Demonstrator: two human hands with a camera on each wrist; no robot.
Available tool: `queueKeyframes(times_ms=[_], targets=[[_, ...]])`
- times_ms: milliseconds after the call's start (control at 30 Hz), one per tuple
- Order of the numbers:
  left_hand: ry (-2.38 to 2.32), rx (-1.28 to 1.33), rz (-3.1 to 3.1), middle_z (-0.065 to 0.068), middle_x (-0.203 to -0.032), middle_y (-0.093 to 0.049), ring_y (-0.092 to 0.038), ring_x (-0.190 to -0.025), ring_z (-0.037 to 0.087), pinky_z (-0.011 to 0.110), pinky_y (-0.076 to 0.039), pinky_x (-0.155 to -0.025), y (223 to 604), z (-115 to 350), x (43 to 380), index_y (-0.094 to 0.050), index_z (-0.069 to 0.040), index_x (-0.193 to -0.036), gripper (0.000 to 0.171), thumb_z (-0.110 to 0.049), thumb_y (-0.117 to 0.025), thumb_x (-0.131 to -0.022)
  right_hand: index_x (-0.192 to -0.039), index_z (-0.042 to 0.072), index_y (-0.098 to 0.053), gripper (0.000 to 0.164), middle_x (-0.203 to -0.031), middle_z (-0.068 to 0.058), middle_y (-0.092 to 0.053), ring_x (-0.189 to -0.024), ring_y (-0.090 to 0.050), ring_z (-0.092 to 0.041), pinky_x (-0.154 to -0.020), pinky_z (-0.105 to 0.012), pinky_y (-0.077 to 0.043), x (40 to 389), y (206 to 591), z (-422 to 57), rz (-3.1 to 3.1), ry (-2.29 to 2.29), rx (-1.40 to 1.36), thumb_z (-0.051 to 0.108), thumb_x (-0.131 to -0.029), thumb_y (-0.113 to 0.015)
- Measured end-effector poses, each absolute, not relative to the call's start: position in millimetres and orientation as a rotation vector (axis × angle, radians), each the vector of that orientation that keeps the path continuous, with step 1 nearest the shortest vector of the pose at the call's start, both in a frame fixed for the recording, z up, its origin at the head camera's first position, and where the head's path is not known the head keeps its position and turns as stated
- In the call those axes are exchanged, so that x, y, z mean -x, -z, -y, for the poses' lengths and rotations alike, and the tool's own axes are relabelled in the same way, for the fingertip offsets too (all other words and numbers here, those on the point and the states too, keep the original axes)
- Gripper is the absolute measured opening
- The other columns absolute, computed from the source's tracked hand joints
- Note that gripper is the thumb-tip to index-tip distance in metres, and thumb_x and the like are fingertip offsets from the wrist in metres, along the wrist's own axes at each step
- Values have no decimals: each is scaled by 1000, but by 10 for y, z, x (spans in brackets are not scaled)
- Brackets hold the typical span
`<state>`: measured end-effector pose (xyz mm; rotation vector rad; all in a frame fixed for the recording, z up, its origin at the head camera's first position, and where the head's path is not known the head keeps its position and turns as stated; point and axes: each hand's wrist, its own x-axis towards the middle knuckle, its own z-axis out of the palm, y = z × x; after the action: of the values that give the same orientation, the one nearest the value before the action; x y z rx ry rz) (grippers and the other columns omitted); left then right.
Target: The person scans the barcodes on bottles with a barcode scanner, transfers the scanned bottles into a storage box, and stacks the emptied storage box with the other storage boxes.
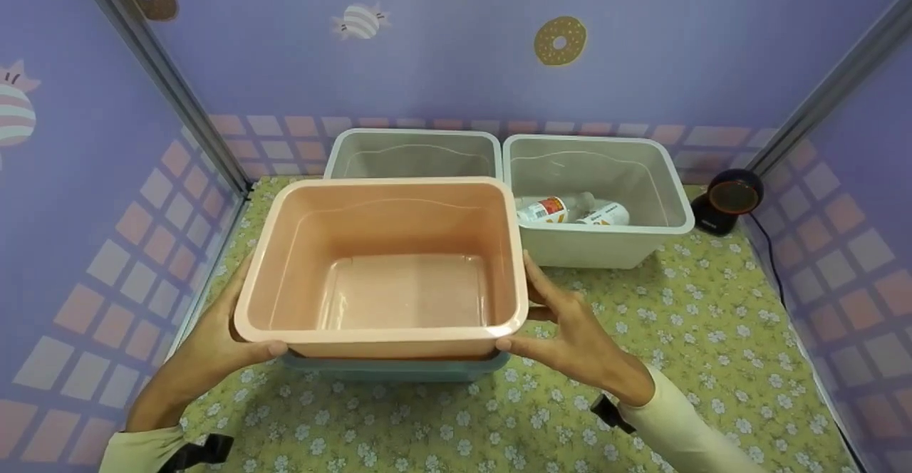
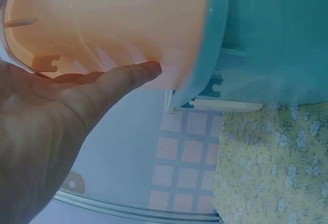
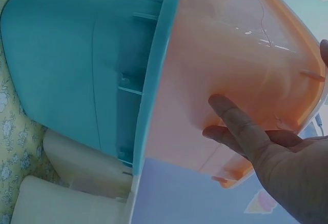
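Observation:
Both hands hold an empty peach plastic bin (image 1: 410,295) over a teal bin (image 1: 399,370). My left hand (image 1: 214,341) grips its left front corner, thumb along the front rim. At the opposite front corner, my right hand (image 1: 570,327) has its thumb at the front rim and fingers against the side wall. In the wrist views, the lower part of the peach bin sits inside the mouth of the teal bin (image 3: 66,70), its walls standing well above the teal rim. Most of the teal bin is hidden from the head view.
Behind stand two pale bins, the left one (image 1: 417,152) partly covered by the peach bin. The right one (image 1: 605,245) contains clear bottles with white labels (image 1: 545,211). A black device (image 1: 730,199) with a cable stands at the right. Flowered cloth (image 1: 684,359) covers the table between patterned walls.

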<state>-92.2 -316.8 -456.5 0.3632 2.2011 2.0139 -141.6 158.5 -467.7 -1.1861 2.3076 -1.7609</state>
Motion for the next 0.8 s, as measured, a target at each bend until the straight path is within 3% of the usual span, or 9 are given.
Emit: queueKeyframes(times_ms=[133, 433, 633, 700, 800], targets=[[-2000, -360, -2197, 33, -175, -17, -65, -137, 30, 42, -63, -100, 4619, 3173, 919, 0, -30, -179, 124, 9, -79, -92, -176, 1, -11, 112, -162, -22, -56, -128, -69, -50, -100, -41, -63, 1427, 4720, -1575, -2301, 1757, 1169, 2, -94, -88], [-1896, -344, -2279, 33, -177, -18, -63, -140, 17, 37, -61, -104, 4743, 3182, 920, 3, -25, -179, 120, 9, -78, -97, -177, 5, -13, 113, -162, -16, -57, -130, -72, -34, -98, -43, -64, 1455, 4821, -1552, -2299, 1744, 1144, 5, -94, -89], [-1821, -333, -2345, 31, -179, -17, -62, -140, 10, 34, -59, -108, 4783, 3191, 913, 3, -22, -179, 119, 6, -79, -97, -176, 2, -14, 113, -161, -19, -57, -132, -70, -35, -98, -40, -64, 1452, 4877, -1547, -2308, 1730, 1113, 6, -93, -90], [-1803, -329, -2372, 31, -179, -18, -62, -141, 15, 31, -58, -108, 4794, 3189, 910, 3, -21, -179, 120, 6, -80, -97, -176, 1, -14, 113, -161, -21, -57, -133, -69, -36, -99, -39, -64, 1447, 4894, -1547, -2315, 1728, 1108, 5, -92, -90], [-1804, -325, -2382, 31, -179, -17, -62, -141, 13, 29, -58, -106, 4812, 3185, 899, 3, -20, -179, 120, 6, -81, -96, -176, 1, -14, 114, -161, -22, -56, -133, -69, -38, -99, -39, -63, 1439, 4907, -1547, -2323, 1725, 1094, 6, -92, -91]])
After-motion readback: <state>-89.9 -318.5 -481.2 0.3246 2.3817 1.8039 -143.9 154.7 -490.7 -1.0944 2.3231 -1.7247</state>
